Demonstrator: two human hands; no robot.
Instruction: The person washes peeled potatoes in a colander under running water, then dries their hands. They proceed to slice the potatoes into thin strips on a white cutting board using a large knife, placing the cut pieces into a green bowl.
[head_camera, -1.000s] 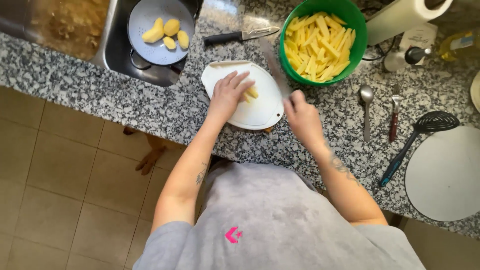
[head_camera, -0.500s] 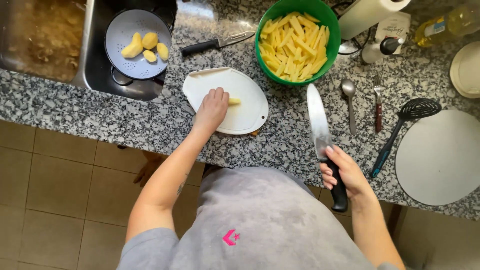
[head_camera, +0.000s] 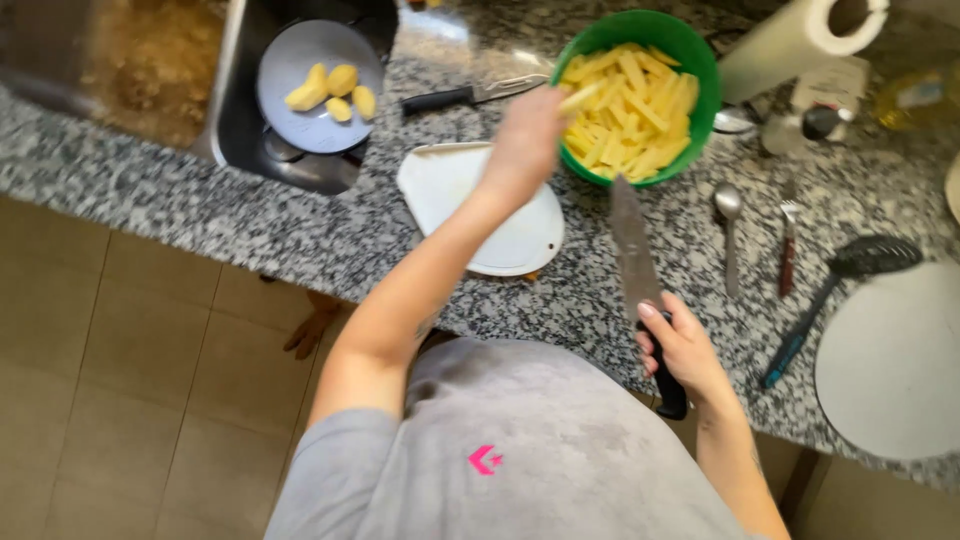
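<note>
— While the left arm stretched across the table (head_camera: 150, 200), what did the hands hold?
— The left hand (head_camera: 525, 135) pinched potato sticks (head_camera: 582, 97) at the green bowl (head_camera: 690, 55); the right hand (head_camera: 685, 345) gripped the knife (head_camera: 635, 260), blade over speckled granite, near the white board (head_camera: 455, 190).

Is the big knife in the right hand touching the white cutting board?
Apart. In the head view the knife, held by the right hand, lies over bare granite, with a strip of counter showing between its blade and the cutting board.
</note>
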